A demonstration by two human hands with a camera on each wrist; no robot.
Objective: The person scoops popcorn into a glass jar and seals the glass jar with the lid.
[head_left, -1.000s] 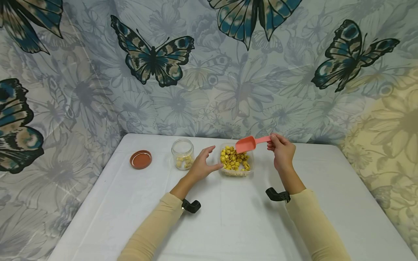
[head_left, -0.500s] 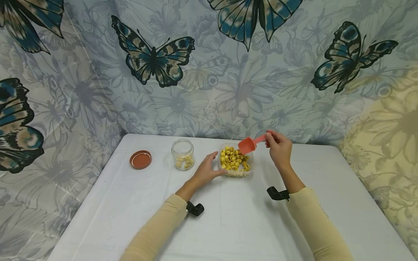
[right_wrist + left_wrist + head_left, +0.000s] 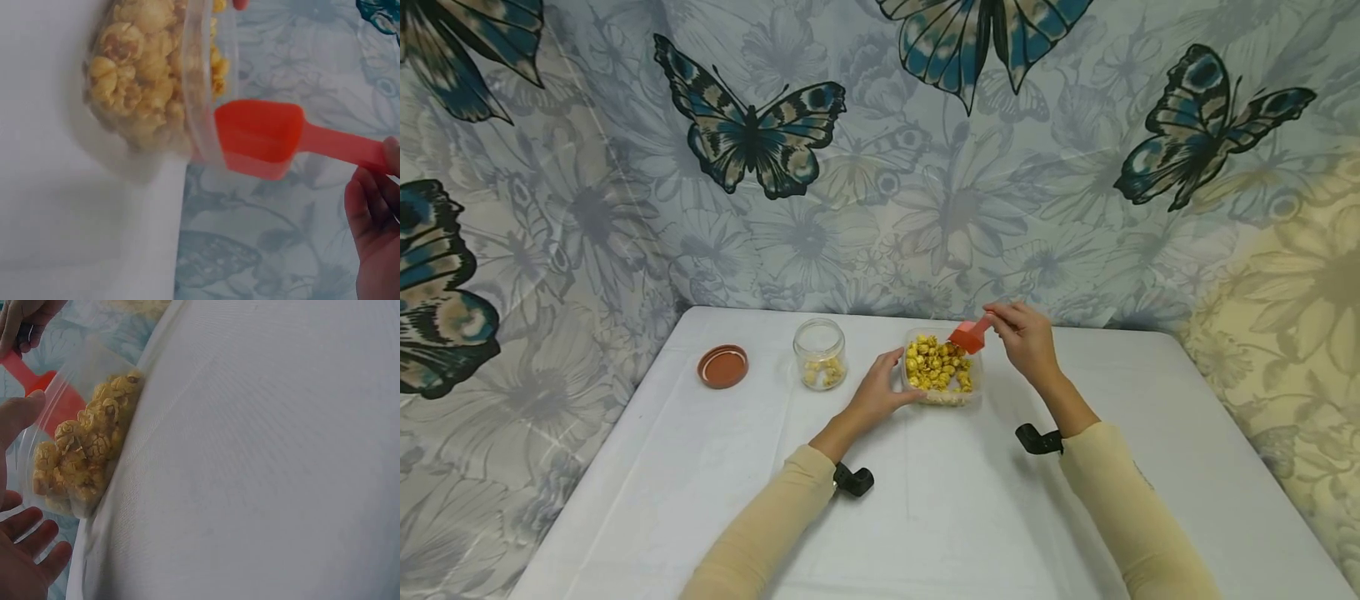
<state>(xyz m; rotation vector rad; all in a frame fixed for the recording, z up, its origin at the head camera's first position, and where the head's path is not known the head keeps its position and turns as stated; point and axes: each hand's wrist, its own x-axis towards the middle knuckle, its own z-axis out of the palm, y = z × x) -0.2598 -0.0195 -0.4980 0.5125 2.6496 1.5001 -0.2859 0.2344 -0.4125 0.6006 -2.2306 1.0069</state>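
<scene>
In the head view, a clear plastic container (image 3: 943, 401) of yellow popcorn (image 3: 931, 362) stands near the table's back edge. My left hand (image 3: 877, 390) rests at its left side, thumb along the front and fingers spread loosely; in the left wrist view the thumb (image 3: 24, 415) overlaps the rim. My right hand (image 3: 1028, 340) pinches the handle of a pink-red scoop (image 3: 970, 336), tilted steeply down, its blade at the container's back right rim. In the right wrist view, the scoop (image 3: 262, 139) reaches in past the rim, the front of its blade hidden behind the wall.
An uncovered glass jar (image 3: 819, 354) with some popcorn in its bottom stands left of my left hand. Farther left lies a brown-red round lid (image 3: 723, 367). A white cloth (image 3: 925, 517) covers the table, and a butterfly-print backdrop (image 3: 880, 183) hangs close behind it.
My right hand has moved left and tipped the scoop from nearly level to steeply down over the popcorn. My left hand has shifted slightly right, up against the container.
</scene>
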